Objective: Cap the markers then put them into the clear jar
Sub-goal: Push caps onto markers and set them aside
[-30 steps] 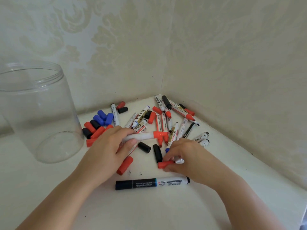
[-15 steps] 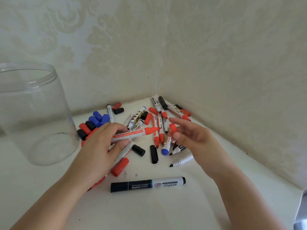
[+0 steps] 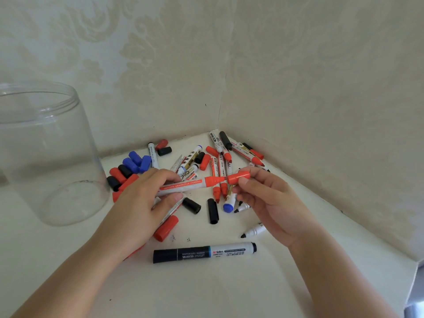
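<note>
My left hand point(image 3: 142, 203) grips a white marker with a red tip point(image 3: 188, 185), held level above the pile. My right hand point(image 3: 263, 198) pinches a red cap point(image 3: 238, 177) whose open end meets the marker's tip. The clear jar point(image 3: 46, 152) stands upright and open at the left, with nothing in it. Below my hands lies a capped black marker point(image 3: 204, 252). Several uncapped markers and loose red, black and blue caps point(image 3: 135, 161) are scattered in the corner.
The white tabletop point(image 3: 206, 290) ends in a wallpapered corner point(image 3: 220, 115) behind the pile. An uncapped black-tipped marker point(image 3: 253, 231) lies under my right wrist. A red cap point(image 3: 166, 228) and black caps point(image 3: 213, 211) lie near my left hand.
My right hand lifted a red cap from the table and brought it to the tip of the marker. My left hand raised that marker slightly off the pile.
</note>
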`<control>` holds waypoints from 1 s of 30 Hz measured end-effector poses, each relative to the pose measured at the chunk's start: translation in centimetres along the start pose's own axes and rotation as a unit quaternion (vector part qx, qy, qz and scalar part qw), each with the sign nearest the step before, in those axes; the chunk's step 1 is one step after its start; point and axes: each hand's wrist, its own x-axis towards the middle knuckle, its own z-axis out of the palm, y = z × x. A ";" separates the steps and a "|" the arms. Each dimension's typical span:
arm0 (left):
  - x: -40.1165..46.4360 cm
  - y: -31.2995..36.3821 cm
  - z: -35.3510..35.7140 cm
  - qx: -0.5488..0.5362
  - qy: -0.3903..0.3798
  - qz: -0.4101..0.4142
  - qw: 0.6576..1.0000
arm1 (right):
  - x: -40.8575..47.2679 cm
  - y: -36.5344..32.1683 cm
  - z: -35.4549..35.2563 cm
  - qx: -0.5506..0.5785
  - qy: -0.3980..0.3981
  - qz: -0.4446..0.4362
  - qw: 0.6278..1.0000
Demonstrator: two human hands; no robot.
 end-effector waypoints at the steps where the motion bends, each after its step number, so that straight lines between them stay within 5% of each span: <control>1: 0.0 0.0 0.0 -0.003 -0.003 0.000 1.000 | 0.0 0.0 0.1 0.003 -0.005 -0.001 1.000; 5: 0.0 -0.1 0.2 0.003 -0.012 0.001 1.000 | -0.2 0.1 0.6 -0.030 -0.019 0.001 0.999; 11: -0.2 -0.2 -0.7 -0.014 -0.044 0.023 0.999 | -0.4 0.5 1.2 -0.297 0.014 -0.051 0.954; 30: -0.3 0.0 -1.3 -0.049 -0.114 0.024 0.992 | -1.0 -0.3 1.1 -0.295 -0.040 -0.084 0.951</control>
